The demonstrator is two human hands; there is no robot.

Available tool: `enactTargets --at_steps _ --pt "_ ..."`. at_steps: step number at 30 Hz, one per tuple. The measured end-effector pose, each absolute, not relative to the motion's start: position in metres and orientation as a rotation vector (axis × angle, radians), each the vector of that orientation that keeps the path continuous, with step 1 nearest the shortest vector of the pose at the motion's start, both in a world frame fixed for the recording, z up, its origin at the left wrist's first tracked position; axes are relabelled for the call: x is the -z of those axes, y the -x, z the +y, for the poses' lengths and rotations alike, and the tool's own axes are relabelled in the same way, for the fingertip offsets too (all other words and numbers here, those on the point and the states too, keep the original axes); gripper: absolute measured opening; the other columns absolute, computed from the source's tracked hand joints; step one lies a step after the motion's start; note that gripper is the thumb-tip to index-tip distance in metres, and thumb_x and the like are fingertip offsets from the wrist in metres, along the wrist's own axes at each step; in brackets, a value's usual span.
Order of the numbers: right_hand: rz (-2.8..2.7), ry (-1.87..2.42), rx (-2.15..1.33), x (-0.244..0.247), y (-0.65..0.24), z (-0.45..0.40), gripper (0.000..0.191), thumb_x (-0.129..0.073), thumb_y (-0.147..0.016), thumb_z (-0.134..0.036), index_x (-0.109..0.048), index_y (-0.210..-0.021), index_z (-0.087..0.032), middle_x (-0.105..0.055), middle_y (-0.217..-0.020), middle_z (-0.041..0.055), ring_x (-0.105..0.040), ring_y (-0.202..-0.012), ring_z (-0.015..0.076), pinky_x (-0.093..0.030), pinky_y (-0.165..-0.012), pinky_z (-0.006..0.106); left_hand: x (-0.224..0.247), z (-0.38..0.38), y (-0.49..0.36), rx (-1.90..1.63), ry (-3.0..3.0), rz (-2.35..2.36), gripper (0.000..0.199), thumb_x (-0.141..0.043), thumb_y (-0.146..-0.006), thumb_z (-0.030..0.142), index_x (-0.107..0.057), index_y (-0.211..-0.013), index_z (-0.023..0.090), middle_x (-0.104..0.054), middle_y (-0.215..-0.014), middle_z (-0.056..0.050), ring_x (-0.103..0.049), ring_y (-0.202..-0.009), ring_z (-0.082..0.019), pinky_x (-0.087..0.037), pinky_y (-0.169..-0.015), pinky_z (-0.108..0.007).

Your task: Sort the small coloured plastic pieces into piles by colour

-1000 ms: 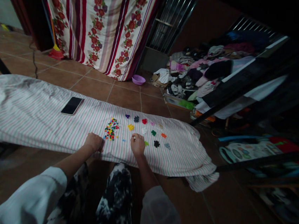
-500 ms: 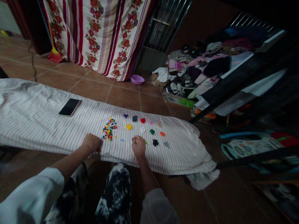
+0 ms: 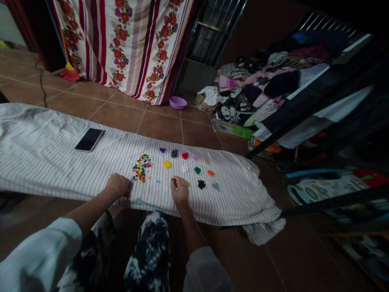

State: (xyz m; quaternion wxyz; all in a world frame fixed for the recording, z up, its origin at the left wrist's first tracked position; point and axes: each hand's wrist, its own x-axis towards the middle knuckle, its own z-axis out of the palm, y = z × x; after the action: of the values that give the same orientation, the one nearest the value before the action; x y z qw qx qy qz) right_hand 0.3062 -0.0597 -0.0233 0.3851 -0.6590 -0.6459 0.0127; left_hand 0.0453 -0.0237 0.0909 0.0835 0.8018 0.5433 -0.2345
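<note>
My right hand (image 3: pixel 180 192) rests low over the striped cloth, its thumb and forefinger parted beside a small cluster of dark brown pieces (image 3: pixel 174 182). Part of a light green pile (image 3: pixel 189 184) shows at its right edge. My left hand (image 3: pixel 118 185) is curled closed on the cloth near its front edge; anything inside it is hidden. Just beyond that hand lies a mixed heap of tiny coloured pieces (image 3: pixel 141 167). Small single-colour piles spread to the right, among them yellow (image 3: pixel 167 164), white (image 3: pixel 184 168), dark green (image 3: pixel 197 170), orange (image 3: pixel 210 173) and black (image 3: pixel 201 184).
A phone (image 3: pixel 90 140) lies on the left of the striped cloth (image 3: pixel 42 149). On the tiled floor beyond stand a purple basin (image 3: pixel 178 102) and a red broom (image 3: pixel 70 74). Clothes (image 3: pixel 255 87) are heaped at the back right.
My right hand has shifted slightly and its fingers have parted, uncovering more of the brown pieces. My left hand stays where it was. The view has tilted a little.
</note>
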Motion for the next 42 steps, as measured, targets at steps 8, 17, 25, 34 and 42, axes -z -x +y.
enactTargets --at_steps 8,17,25,34,42 --pt "-1.604 1.681 0.031 0.032 -0.3 -0.06 0.04 -0.03 -0.098 -0.03 -0.062 -0.113 -0.011 -0.064 -0.112 0.0182 -0.055 -0.112 0.0247 -0.042 -0.101 0.046 -0.086 -0.022 -0.044 0.711 -2.398 1.603 0.034 -0.067 -0.075 0.047 -0.073 -0.099 0.023 -0.072 -0.107 -0.015 -0.065 -0.105 -0.028 -0.048 -0.085 -0.035" --pt "-1.524 1.822 0.154 0.041 -0.294 -0.058 0.043 -0.025 -0.1 -0.031 -0.057 -0.12 -0.011 -0.061 -0.12 0.0194 -0.051 -0.12 0.0267 -0.042 -0.102 0.052 -0.087 -0.023 -0.045 0.718 -2.414 1.597 0.035 -0.066 -0.075 0.046 -0.073 -0.101 0.022 -0.072 -0.108 -0.014 -0.064 -0.106 -0.028 -0.048 -0.087 -0.037" --pt "-1.479 1.749 0.158 0.044 -0.302 -0.059 0.045 -0.024 -0.1 -0.033 -0.06 -0.116 -0.011 -0.065 -0.111 0.0186 -0.055 -0.112 0.0263 -0.044 -0.099 0.049 -0.084 -0.022 -0.044 0.721 -2.414 1.598 0.038 -0.067 -0.075 0.047 -0.073 -0.1 0.019 -0.071 -0.109 -0.016 -0.064 -0.107 -0.03 -0.048 -0.087 -0.036" --pt "-1.521 1.586 0.123 0.043 -0.305 -0.063 0.043 -0.026 -0.1 -0.031 -0.062 -0.113 -0.012 -0.065 -0.11 0.0167 -0.056 -0.111 0.0239 -0.045 -0.098 0.046 -0.083 -0.021 -0.044 0.717 -2.414 1.6 0.038 -0.068 -0.074 0.047 -0.073 -0.101 0.02 -0.072 -0.109 -0.015 -0.064 -0.107 -0.03 -0.049 -0.087 -0.037" --pt "-1.544 1.473 0.113 0.021 -0.298 -0.08 0.038 -0.029 -0.099 -0.025 -0.063 -0.113 -0.013 -0.066 -0.109 0.0156 -0.057 -0.11 0.0225 -0.047 -0.098 0.045 -0.084 -0.021 -0.044 0.715 -2.412 1.595 0.034 -0.068 -0.074 0.045 -0.073 -0.099 0.022 -0.072 -0.106 -0.015 -0.066 -0.104 -0.029 -0.049 -0.084 -0.036"
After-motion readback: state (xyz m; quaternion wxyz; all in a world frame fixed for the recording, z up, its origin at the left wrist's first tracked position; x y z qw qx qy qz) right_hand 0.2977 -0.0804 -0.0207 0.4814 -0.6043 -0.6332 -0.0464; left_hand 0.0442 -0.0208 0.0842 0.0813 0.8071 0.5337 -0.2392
